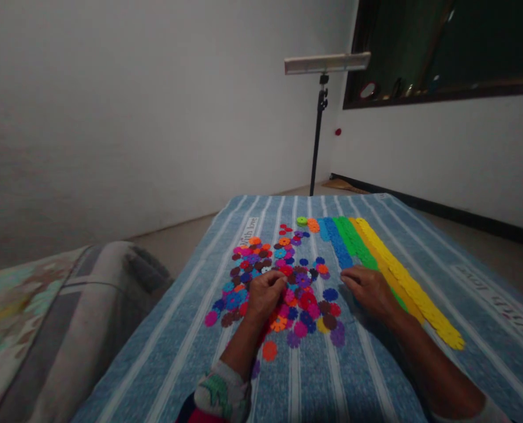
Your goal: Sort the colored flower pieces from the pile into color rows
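Over a loose pile of colourful flower-shaped discs (304, 278) rests my left hand (265, 294), its fingers pinched together; what they hold, if anything, is hidden. My right hand (371, 289) is closed too, thumb and fingertips together at the near end of the blue disc row (337, 244); nothing I can name shows in it. Overlapping discs form a green row (354, 242), an orange-yellow row (387, 263) and a long yellow row (413, 291) to the right. Shorter groups of light blue (324, 233), orange (314, 225) and lime-green discs (302, 221) sit beside the blue row's far end.
A blue striped cloth (191, 346) covers the table. Behind it stands a lamp panel (327, 63) on a black pole. To the left is a cloth-covered piece of furniture (85, 317). A dark window (455, 47) is set in the right wall.
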The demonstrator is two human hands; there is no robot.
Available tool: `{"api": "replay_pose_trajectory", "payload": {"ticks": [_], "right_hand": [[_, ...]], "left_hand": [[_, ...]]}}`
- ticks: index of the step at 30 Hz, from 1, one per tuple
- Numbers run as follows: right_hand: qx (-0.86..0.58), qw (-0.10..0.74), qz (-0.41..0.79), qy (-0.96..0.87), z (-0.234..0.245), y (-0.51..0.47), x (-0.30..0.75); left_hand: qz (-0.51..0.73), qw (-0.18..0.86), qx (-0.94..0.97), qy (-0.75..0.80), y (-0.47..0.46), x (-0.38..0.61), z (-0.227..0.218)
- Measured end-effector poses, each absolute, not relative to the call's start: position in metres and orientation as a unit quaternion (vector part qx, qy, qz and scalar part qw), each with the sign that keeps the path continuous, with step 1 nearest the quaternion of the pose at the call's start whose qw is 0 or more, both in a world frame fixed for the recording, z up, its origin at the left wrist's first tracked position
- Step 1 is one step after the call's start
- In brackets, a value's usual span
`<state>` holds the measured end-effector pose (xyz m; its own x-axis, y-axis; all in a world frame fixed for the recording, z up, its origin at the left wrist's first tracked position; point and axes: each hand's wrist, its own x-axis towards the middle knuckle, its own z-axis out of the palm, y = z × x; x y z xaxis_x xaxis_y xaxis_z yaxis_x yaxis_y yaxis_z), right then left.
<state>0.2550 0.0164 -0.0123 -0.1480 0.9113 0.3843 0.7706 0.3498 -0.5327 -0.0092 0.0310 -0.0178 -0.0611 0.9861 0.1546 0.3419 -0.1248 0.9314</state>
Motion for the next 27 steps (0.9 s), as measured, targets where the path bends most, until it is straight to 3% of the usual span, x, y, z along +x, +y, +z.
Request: {"api": "replay_pose_trajectory", "payload": {"ticks": [7, 14, 27], "right_hand": [[-0.490, 0.262, 0.142, -0.819, 0.005, 0.044, 0.182], [-0.541, 0.133, 0.062, -0.828, 0.005, 0.101, 0.126], [-0.585, 0.109, 0.048, -0.802, -0.022, 0.143, 0.094]], "left_hand": [[0.472, 0.258, 0.591, 0.601, 0.033, -0.019, -0.021], [0.386, 0.184, 0.670, 0.607, 0.031, -0.019, -0.030], [0.207, 0.106, 0.758, 0.610, 0.019, -0.005, -0.032]]}}
